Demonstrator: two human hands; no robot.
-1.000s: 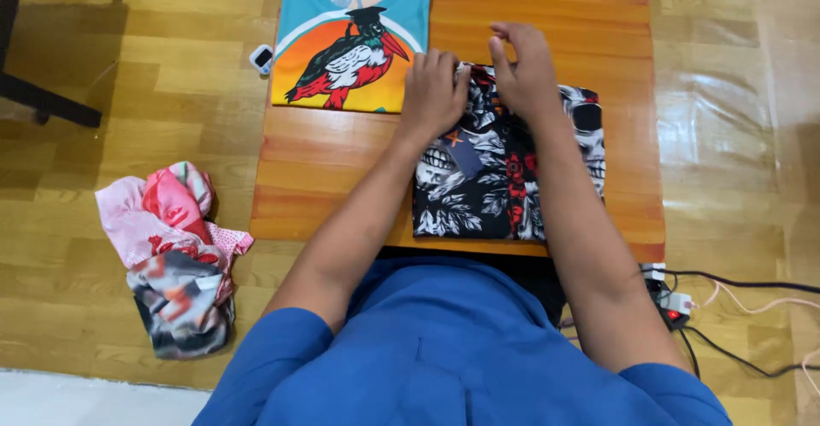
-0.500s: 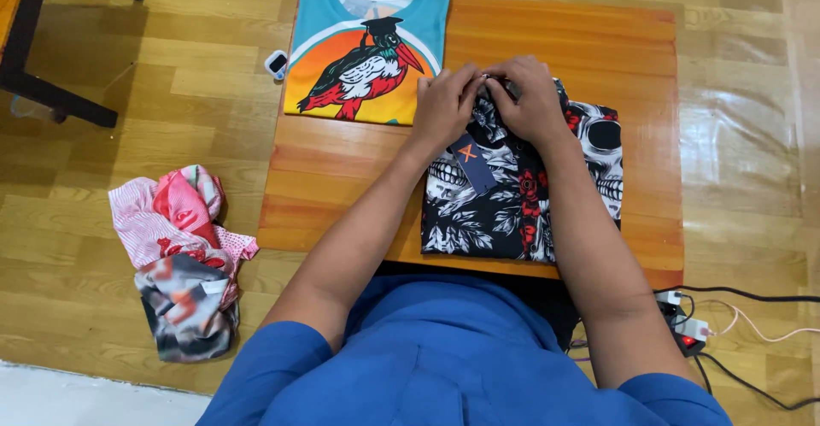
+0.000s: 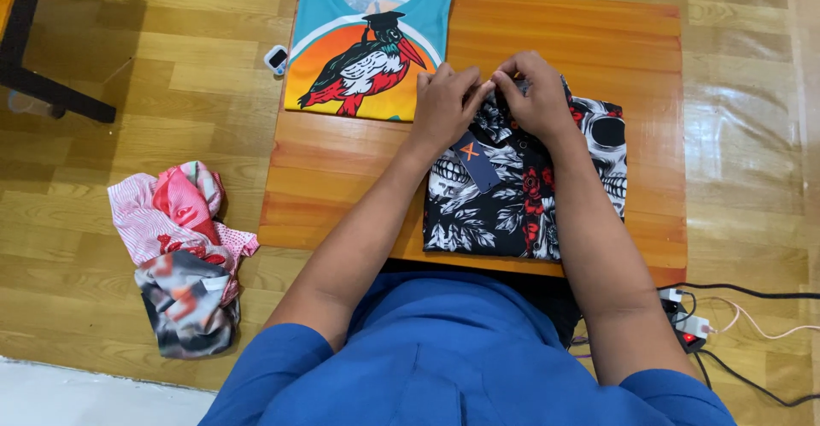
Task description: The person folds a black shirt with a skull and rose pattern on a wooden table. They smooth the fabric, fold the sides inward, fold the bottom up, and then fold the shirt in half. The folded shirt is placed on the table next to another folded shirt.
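On the low table (image 3: 359, 195), right of centre, lies the folded skull shirt (image 3: 521, 195), its long axis running away from the person, collar at the far end. A dark rectangular tag (image 3: 475, 159) with an orange mark lies slanted on it. Left hand (image 3: 447, 105) and right hand (image 3: 536, 94), fingers curled, pinch the collar.

Bare tabletop (image 3: 589, 41) beyond the skull shirt (image 3: 521, 195); bird shirt (image 3: 369, 50) crowding the far-left corner.
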